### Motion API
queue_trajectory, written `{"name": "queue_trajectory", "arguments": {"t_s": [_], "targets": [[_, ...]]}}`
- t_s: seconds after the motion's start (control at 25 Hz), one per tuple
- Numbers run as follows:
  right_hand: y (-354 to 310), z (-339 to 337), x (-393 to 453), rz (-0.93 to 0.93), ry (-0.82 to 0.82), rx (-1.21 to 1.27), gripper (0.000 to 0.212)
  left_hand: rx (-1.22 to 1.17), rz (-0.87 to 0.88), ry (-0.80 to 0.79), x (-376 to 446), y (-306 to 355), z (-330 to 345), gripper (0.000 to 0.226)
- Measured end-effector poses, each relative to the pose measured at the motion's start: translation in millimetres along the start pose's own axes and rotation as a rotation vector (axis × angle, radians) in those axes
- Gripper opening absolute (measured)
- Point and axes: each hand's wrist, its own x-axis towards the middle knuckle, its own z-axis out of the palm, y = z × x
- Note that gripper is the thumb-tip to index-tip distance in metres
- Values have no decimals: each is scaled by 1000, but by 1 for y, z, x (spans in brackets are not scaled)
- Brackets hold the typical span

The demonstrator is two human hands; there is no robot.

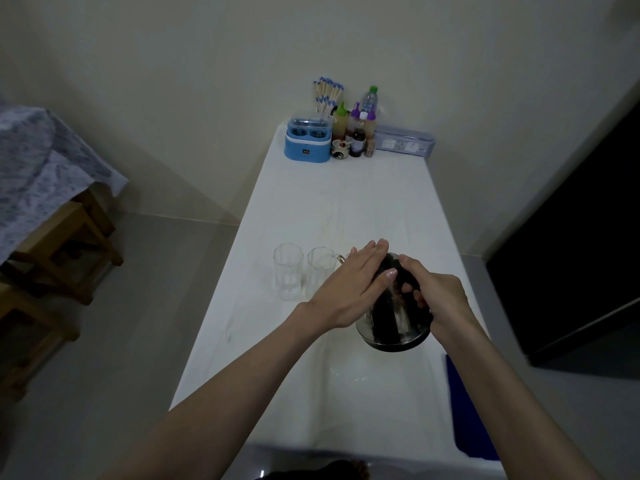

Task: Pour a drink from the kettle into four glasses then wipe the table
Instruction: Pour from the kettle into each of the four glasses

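White and long, the cloth-covered table runs away from the camera toward a pale corner of the room, and the shiny steel kettle with a black handle serves as the landmark on it. Nearest the camera, just right of and closer than the kettle, a blue cloth lies at the table's right edge. The kettle itself is tipped, its round base turned toward the camera and its spout aimed left. The right hand curls its fingers round the black handle and grips it. The left hand lies flat with straight fingers across the kettle's top, pressing on it. Just left of the kettle stand two clear tall drinking glasses side by side; the spout reaches toward the nearer-right one. Whether more glasses sit behind the left hand cannot be told. Well beyond the kettle, at the table's far end against the wall, are a blue and white container, a cluster of bottles, and a pale lidded box.
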Motion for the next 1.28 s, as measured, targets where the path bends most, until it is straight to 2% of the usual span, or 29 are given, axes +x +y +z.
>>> {"name": "queue_trajectory", "arguments": {"t_s": [0.24,0.48,0.68,0.92,1.28], "targets": [[18,-3,-2,95,-35,202,32,120,83,-31,2,3,0,64],[23,-13,-2,74,-35,309,26,206,151,-14,12,13,8,72],[13,-32,11,52,14,206,29,140,111,-31,24,23,18,67],[7,-49,26,-1,28,44,47,41,44,-25,33,29,36,61],[-2,-64,42,-70,-21,-122,47,-73,-36,-1,31,39,43,60]]}}
